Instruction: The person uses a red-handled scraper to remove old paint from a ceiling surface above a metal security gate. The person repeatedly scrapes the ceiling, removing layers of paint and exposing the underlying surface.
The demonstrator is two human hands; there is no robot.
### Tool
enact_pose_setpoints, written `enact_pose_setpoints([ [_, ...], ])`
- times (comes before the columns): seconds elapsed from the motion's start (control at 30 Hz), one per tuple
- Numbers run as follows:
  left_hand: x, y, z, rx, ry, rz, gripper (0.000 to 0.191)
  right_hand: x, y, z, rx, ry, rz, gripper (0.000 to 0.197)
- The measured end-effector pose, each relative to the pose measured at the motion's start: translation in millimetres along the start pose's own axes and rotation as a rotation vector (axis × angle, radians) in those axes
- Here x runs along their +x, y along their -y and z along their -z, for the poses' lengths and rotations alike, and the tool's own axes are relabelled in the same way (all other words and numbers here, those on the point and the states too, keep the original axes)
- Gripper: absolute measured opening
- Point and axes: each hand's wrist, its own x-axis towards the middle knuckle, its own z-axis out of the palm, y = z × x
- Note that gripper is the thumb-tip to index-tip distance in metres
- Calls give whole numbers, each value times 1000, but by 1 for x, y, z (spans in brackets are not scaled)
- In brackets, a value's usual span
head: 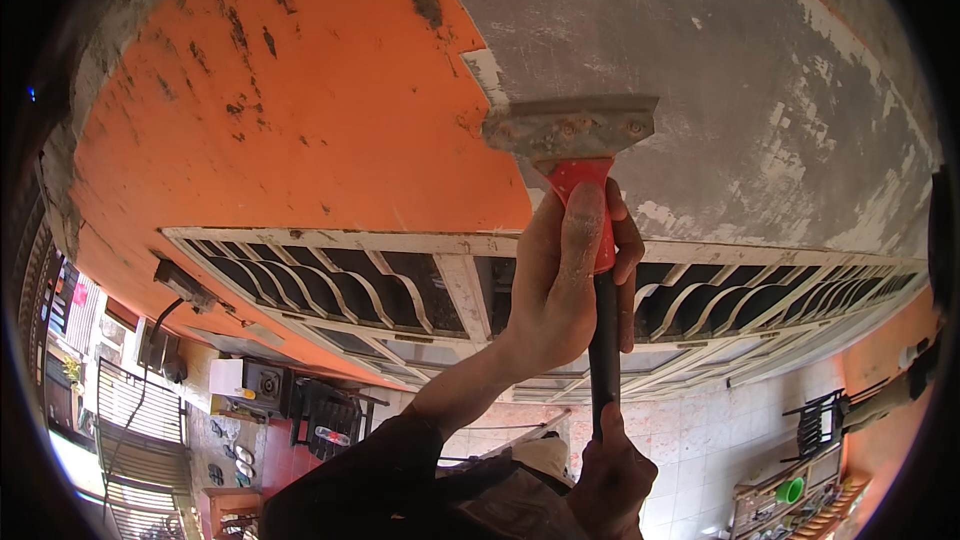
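Observation:
A wall scraper with a wide metal blade, a red head and a black handle is held upright in both hands. My left hand wraps the red neck just below the blade, thumb lying along it. Lower down, my right hand grips the handle near its bottom end. Behind the blade, the wall changes from orange paint to bare grey plaster. The blade overlaps that ragged paint edge; whether it touches the wall I cannot tell.
Below the painted wall runs a cream window frame with curved bars. An electrical box with a hanging cable is fixed at left. On the ground stand a gas stove, black chairs and a rack with a green bucket.

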Motion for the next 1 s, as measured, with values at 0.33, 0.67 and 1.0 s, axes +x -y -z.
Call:
enact_pose_setpoints([
  [0.33,11,-9,-10,-124,-37,-44,44,4,13,18,34,-32,71,56],
  [0.67,56,-41,-2,-136,65,-203,44,41,35,31,10,-27,209,51],
  [1.0,33,-27,-2,-160,36,-67,42,37,44,29,-73,-25,191,46],
])
